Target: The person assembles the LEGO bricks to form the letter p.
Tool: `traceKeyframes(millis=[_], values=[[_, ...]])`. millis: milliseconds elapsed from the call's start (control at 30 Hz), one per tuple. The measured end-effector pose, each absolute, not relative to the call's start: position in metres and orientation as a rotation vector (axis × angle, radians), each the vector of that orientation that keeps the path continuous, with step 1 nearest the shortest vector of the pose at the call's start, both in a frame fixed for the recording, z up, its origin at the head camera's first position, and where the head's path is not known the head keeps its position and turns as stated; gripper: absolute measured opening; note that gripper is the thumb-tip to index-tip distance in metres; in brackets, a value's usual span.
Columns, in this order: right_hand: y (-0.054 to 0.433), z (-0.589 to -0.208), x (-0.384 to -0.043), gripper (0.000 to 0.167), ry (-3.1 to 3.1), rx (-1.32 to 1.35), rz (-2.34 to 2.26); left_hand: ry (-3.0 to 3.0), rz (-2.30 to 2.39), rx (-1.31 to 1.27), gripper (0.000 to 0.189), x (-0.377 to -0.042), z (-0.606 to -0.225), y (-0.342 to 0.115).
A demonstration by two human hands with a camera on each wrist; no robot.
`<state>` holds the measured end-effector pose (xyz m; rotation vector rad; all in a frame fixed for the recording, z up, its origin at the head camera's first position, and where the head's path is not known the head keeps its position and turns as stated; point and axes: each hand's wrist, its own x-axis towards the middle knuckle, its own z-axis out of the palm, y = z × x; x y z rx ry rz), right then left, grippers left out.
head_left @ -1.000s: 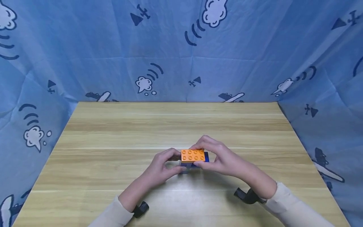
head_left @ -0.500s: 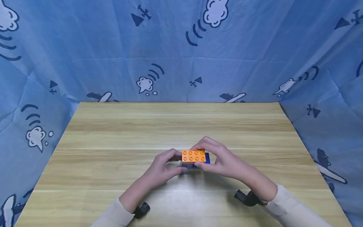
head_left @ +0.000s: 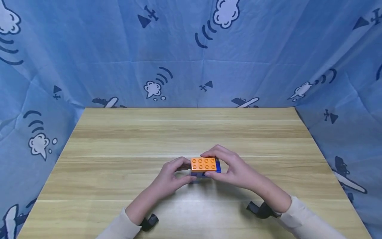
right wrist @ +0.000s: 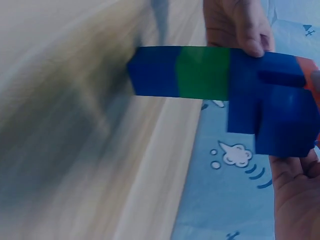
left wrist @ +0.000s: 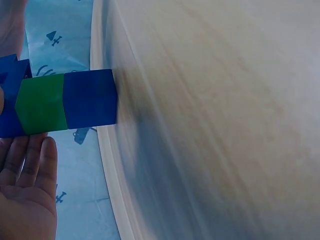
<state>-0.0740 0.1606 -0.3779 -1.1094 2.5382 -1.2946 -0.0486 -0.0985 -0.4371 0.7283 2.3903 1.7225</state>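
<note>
A stack of toy building bricks stands upright on the table. In the head view its orange top brick (head_left: 203,164) shows several studs, with a blue brick (head_left: 218,166) jutting out below it on the right. Lower down come a green brick (right wrist: 203,73) and a blue bottom brick (right wrist: 155,71), seen in the right wrist view. My left hand (head_left: 170,175) pinches the stack's blue part above the green brick, thumb in front and fingers behind. With thumb and fingertips on opposite long sides, my right hand (head_left: 231,165) grips the orange brick. Some fingertips are hidden behind the bricks.
The wooden table (head_left: 119,139) extends around the stack to its back and side edges. Blue patterned cloth (head_left: 179,49) hangs behind it and at both sides. A black wrist mount (head_left: 259,209) sits under the right wrist, another mount (head_left: 150,222) under the left.
</note>
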Motion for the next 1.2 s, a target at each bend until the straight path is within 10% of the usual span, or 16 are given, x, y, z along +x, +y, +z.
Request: traceKeyframes(millis=[1200], values=[[0.185,-0.421,-0.060,0.024,2.326,-0.645,-1.674,2.249,1.773,0.496,0.031,-0.045,-0.437,-0.088]])
